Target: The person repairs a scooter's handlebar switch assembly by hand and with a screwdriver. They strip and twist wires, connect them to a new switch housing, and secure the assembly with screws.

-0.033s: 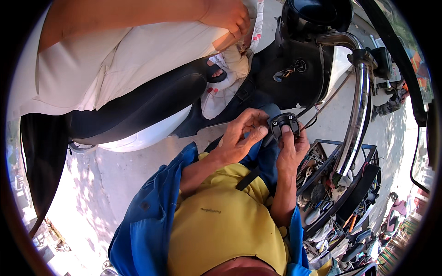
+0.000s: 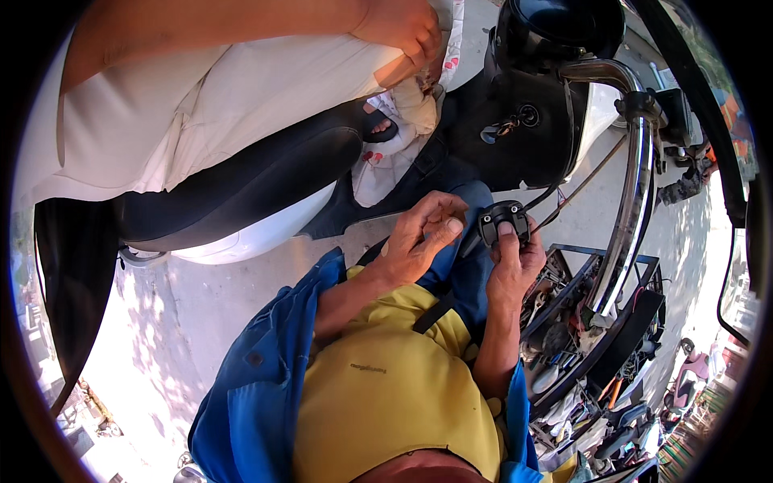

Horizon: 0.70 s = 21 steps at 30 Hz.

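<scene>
My right hand (image 2: 515, 262) is closed on a black handlebar control housing (image 2: 491, 223), its thumb pressed on the face. Two small silver bolt heads show on that face, and thin cables (image 2: 555, 211) run from it up toward the scooter's front. To its left, a short distance away, is my left hand (image 2: 423, 241), fingers bent and the thumb apart from them. I see nothing between its fingers. Past the right hand curves a bare chrome handlebar (image 2: 630, 193), with no grip on the part I see.
The scooter's black seat (image 2: 266, 181) lies across the left, and another person's forearm and hand (image 2: 394, 28) rest above it. A key (image 2: 493, 131) sits in the black front panel. At right stands a metal rack (image 2: 596, 346) full of tools and parts.
The control housing and my right hand have shifted slightly right. My left hand has drawn back a little, leaving a wider gap between it and the housing.
</scene>
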Tool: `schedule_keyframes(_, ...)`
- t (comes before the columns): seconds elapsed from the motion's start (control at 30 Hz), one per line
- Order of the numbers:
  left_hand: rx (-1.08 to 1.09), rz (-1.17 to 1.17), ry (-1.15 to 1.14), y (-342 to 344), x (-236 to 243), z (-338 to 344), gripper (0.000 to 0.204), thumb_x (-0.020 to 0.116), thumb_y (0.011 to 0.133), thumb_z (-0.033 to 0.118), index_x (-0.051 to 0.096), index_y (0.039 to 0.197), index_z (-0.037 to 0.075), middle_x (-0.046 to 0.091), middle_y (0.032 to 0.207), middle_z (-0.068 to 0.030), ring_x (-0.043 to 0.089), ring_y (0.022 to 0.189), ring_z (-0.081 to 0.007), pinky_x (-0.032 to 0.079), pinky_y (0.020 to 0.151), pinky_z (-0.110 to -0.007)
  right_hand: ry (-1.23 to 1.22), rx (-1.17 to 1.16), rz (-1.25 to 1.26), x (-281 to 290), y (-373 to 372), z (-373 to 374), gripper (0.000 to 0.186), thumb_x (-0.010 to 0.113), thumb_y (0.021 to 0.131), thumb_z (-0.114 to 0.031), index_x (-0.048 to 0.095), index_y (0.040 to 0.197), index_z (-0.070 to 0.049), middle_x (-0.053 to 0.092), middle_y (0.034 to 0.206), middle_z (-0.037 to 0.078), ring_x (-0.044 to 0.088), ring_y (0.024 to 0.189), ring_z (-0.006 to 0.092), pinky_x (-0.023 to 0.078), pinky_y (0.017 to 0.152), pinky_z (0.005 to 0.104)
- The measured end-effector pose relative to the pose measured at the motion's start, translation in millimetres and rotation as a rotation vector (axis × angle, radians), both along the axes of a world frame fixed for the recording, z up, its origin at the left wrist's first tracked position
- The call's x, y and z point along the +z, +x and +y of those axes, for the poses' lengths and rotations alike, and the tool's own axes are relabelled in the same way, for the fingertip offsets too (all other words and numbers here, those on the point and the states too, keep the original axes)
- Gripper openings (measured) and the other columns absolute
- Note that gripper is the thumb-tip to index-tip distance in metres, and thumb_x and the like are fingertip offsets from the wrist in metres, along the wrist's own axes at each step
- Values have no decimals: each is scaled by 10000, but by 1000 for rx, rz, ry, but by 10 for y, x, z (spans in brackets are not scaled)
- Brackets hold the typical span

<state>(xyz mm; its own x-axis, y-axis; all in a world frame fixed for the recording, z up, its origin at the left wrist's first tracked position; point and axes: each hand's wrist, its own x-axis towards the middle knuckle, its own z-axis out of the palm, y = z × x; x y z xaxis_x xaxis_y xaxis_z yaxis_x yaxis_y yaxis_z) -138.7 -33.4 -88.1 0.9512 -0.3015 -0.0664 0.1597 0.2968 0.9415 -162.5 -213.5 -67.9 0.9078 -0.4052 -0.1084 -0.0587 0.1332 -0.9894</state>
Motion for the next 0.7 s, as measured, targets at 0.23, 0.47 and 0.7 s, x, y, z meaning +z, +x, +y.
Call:
schedule_keyframes(0.23, -73, 48, 792, 483, -1674, 339, 232, 734, 990, 194, 729, 1136, 13, 773, 986, -96, 724, 882, -176, 565, 829, -326, -6, -1, 29, 39, 3, -129, 341, 756, 984, -142, 663, 1267, 23, 688, 1017, -6, 606, 868, 60, 496, 791, 197)
schedule_keyframes(0.47, 98, -105, 927, 1454, -2853, 251, 157, 753, 933, 141, 756, 1052, 40, 747, 1014, -199, 709, 1008, -411, 545, 888, -494, 6, 21, 73, 45, -46, -152, 388, 775, 970, -130, 645, 1294, 40, 696, 1084, 14, 620, 969, 81, 497, 895, 230)
schedule_keyframes(0.7, -99, -607, 1194, 1923, -3053, -532, 170, 810, 853, 141, 784, 1013, 93, 683, 1075, -100, 624, 1090, -349, 531, 908, -466, 21, 0, 108, 77, -66, -112, 383, 773, 973, -109, 637, 1306, 24, 713, 1097, 28, 635, 991, 91, 503, 923, 242)
